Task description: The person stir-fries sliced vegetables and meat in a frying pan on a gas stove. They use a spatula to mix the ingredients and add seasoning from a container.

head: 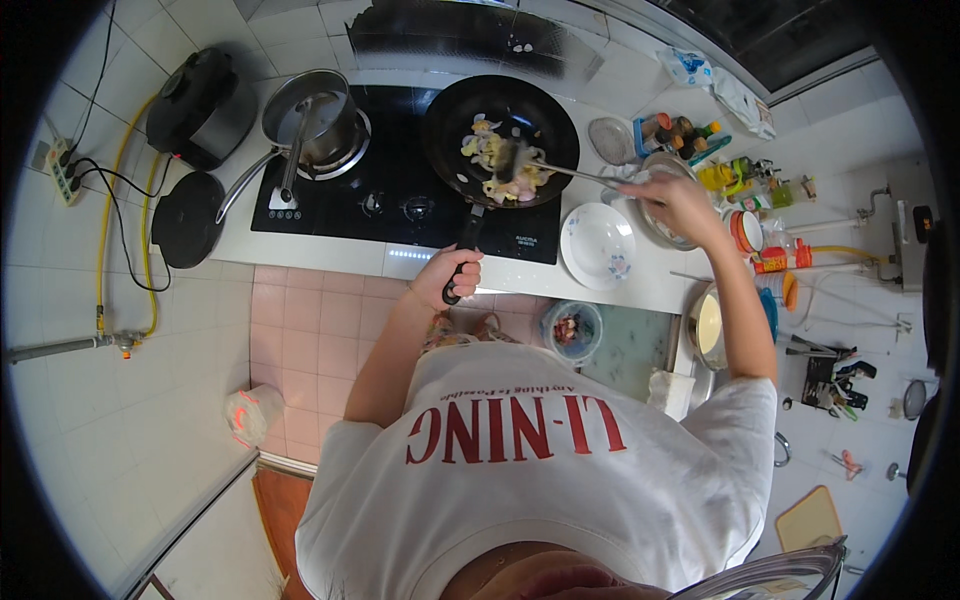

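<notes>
My left hand point(444, 279) is closed around the black handle of a dark wok point(540, 112), which stands on the right side of a black gas hob point(397, 150). In the wok lie sliced onion and yellow pieces that look like egg point(487, 150). A metal-handled spatula point(577, 173) is gripped in my right hand point(675, 206), out to the wok's right. Its blurred head rests among the food. A white plate with blue flower marks point(596, 244) sits on the counter below my right hand. Behind that hand, a round metal bowl point(656, 219) is partly covered.
A steel saucepan point(319, 139) with a utensil across it occupies the left burner. Beside it are a black electric cooker point(199, 112) and a black lid point(187, 221). Seasoning bottles point(720, 176) crowd the right counter. A clear waste bin point(572, 332) stands on the floor near my feet.
</notes>
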Demonstrator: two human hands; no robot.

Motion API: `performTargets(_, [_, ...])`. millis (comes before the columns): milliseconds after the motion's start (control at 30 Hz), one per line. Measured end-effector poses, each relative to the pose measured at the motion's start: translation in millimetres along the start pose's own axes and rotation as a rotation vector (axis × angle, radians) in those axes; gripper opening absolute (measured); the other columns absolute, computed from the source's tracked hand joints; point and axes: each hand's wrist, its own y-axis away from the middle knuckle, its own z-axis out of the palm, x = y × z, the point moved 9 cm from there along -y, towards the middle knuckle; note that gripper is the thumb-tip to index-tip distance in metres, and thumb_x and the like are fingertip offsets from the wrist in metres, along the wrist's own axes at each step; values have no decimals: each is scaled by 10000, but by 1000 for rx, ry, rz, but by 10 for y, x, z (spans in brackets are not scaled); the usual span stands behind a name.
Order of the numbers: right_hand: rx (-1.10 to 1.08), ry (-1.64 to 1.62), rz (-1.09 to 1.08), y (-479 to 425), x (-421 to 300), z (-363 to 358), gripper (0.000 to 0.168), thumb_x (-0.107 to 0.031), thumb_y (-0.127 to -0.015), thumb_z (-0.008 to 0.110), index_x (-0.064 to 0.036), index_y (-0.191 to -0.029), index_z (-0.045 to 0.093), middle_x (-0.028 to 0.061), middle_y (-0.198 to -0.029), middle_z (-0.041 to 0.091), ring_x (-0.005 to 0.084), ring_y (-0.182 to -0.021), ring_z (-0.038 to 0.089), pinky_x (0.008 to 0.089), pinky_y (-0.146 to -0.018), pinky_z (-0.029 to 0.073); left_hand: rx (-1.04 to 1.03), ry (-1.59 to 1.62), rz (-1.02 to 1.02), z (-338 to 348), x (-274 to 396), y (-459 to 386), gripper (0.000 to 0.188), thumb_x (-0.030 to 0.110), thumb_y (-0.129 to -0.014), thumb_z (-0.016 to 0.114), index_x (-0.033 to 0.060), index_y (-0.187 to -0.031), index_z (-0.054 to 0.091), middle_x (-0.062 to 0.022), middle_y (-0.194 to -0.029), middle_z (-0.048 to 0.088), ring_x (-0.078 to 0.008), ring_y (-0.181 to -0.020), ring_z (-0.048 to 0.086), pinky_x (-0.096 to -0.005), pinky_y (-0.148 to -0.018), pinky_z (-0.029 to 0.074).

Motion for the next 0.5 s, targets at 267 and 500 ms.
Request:
performTargets(267, [160,-426,202,357,124,479,424,7,-755,580,-94,-1163,637,154,-1113,643,305,-991,630,330,-869,484,-113,-85,155,275,83,-293,124,56,-904,522,116,-809,469,58,-539,386,-34,-387,337,-213,-317,225])
performTargets(500, [217,-992,465,1139,386,860,464,14,-775,630,-81,-1229,607,35,-1096,665,74,-884,588,224,-708,463,59,-136,75,344,-355,564,126,70,-902,510,111,-792,463,62,-532,383,-42,-370,341,-213,-318,243])
